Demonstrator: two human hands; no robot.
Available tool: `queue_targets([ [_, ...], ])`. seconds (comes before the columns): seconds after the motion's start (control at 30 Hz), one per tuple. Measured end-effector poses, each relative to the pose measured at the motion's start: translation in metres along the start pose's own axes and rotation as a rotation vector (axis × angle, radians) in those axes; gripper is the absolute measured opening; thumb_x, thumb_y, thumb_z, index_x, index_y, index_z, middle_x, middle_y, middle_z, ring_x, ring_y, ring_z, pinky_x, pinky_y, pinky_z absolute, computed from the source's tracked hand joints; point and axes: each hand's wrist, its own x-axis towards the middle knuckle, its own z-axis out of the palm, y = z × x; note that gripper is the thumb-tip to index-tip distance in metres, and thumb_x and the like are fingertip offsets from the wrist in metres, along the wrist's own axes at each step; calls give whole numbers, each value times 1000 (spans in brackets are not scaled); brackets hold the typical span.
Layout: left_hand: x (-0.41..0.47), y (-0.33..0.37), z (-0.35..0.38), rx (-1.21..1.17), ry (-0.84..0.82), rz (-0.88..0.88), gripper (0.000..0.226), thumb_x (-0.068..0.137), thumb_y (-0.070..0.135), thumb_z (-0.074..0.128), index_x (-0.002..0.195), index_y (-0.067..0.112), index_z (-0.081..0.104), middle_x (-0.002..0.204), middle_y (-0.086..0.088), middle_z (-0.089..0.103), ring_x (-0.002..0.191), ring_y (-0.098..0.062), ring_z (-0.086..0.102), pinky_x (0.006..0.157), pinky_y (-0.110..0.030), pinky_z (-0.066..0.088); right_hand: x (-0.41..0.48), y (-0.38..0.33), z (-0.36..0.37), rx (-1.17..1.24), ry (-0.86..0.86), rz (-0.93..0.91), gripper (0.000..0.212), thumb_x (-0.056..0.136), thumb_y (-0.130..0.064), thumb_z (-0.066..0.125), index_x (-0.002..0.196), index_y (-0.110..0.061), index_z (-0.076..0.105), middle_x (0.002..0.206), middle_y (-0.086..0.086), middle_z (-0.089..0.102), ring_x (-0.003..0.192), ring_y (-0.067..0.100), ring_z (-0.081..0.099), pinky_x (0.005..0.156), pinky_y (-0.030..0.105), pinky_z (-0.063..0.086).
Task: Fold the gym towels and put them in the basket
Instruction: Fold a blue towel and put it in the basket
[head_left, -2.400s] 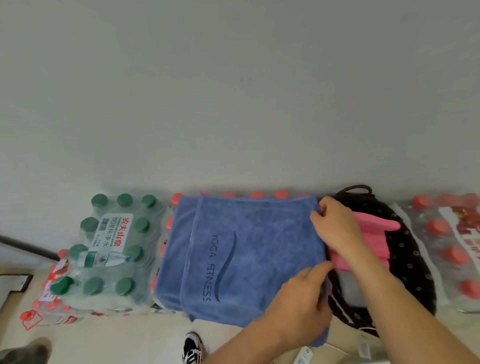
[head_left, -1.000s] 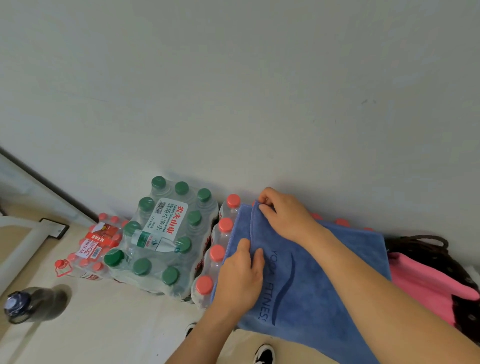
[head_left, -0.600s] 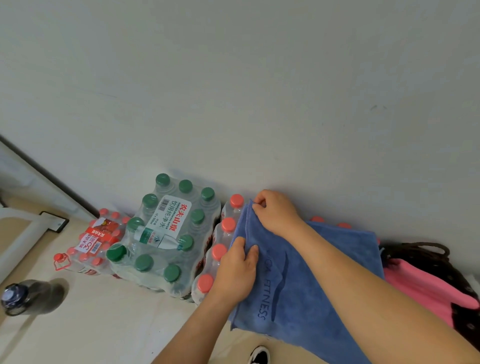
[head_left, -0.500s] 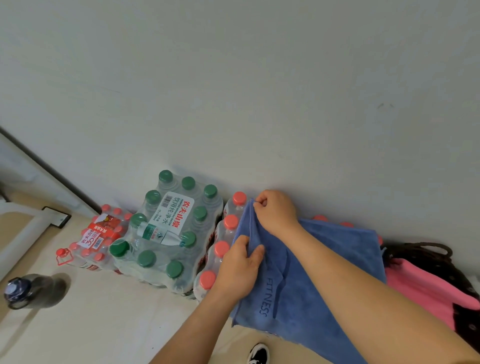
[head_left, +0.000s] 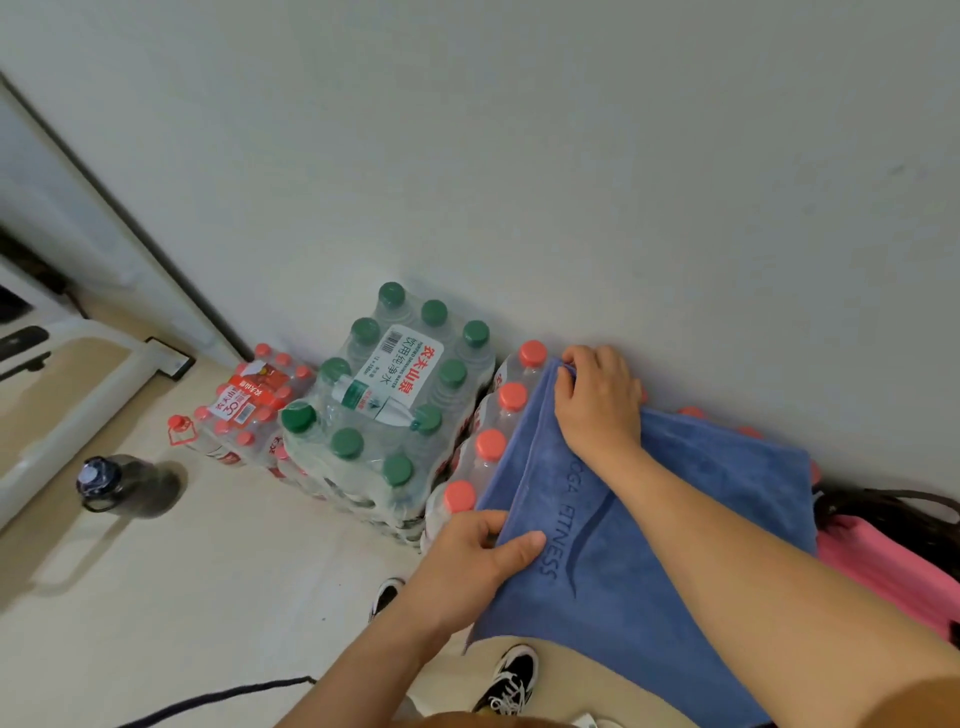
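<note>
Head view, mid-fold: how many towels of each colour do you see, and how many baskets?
Blue towel: 1
Pink towel: 1 in view, partly cropped
Basket: 1
Total: 3

The far side was closed off by the wall (head_left: 571, 182), against which the bottle packs were set. The blue towel (head_left: 675, 545) was spread over the red-capped pack (head_left: 488, 447), and its left edge was gripped by the left hand (head_left: 467, 561) and the right hand (head_left: 597, 400). Passage leftward was barred by the green-capped pack (head_left: 389, 395), just beside. On the right, the basket (head_left: 893, 514) was partly filled by a pink towel (head_left: 883, 571). Open floor (head_left: 182, 597) was left on the near side, where a dark bottle (head_left: 111, 483) and a cable (head_left: 218, 693) were found.
</note>
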Motion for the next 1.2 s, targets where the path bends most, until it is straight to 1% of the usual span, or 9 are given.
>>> queue_targets([
  [0.13, -8, -8, -4, 215, 212, 180, 28, 97, 30, 53, 82, 9, 65, 75, -3, 67, 66, -6, 56, 64, -25, 45, 1, 0, -3, 41, -24, 25, 29, 96, -27, 45, 120, -20, 60, 111, 8, 54, 107, 27, 50, 90, 43, 37],
  [0.23, -6, -29, -14, 417, 366, 189, 39, 93, 45, 45, 75, 12, 56, 69, -2, 61, 63, -16, 51, 63, -34, 43, 1, -1, -5, 73, -30, 25, 29, 96, -27, 45, 120, -23, 61, 106, 6, 53, 103, 26, 50, 90, 42, 38],
  [0.33, -2, -47, -18, 452, 422, 131, 40, 97, 39, 46, 65, 16, 48, 56, 5, 53, 56, -12, 46, 58, -30, 37, 3, -1, -8, 152, -38, 40, 25, 94, -26, 49, 114, -25, 65, 102, 3, 52, 98, 24, 53, 88, 44, 44],
  [0.47, -2, -57, -17, 497, 439, 132, 39, 98, 36, 45, 64, 16, 45, 55, 4, 49, 55, -12, 42, 57, -32, 35, 8, 0, -13, 292, -28, 39, 10, 91, -23, 59, 94, -20, 67, 94, -5, 52, 88, 18, 56, 81, 41, 49],
  [0.63, -2, -59, -17, 464, 441, 146, 37, 96, 34, 49, 63, 18, 45, 55, 8, 50, 54, -11, 41, 53, -26, 32, 12, -5, -22, 404, -45, -28, 9, 94, -16, 56, 93, -9, 61, 89, -1, 59, 84, 18, 56, 77, 33, 46],
  [0.8, -3, -64, -19, 460, 441, 100, 33, 95, 34, 53, 68, 15, 54, 61, 0, 59, 58, -15, 49, 59, -34, 41, 13, -4, -18, 261, -147, -85, 12, 96, -18, 52, 91, -8, 56, 86, 0, 55, 79, 17, 51, 69, 31, 41],
  [0.93, -3, -59, -18, 451, 490, 74, 19, 91, 41, 57, 79, 26, 58, 58, 1, 60, 56, -10, 54, 52, -23, 37, 14, -2, -13, 191, -124, -118, 11, 95, -13, 53, 90, -4, 57, 89, 7, 55, 82, 22, 51, 74, 39, 44],
  [1.13, -7, -58, -13, 499, 544, 31, 21, 88, 50, 56, 84, 31, 48, 52, -2, 56, 50, -12, 52, 52, -27, 39, 17, 1, -21, 95, -187, -207, 29, 93, -8, 52, 121, -12, 59, 115, 8, 54, 105, 26, 49, 90, 34, 42],
  [1.2, -9, -55, -12, 537, 577, 17, 20, 86, 53, 57, 85, 33, 52, 54, 0, 58, 53, -10, 54, 54, -28, 42, 21, -6, -29, 26, -207, -320, 40, 87, 1, 52, 121, -18, 60, 117, 2, 54, 106, 24, 47, 90, 37, 44],
])
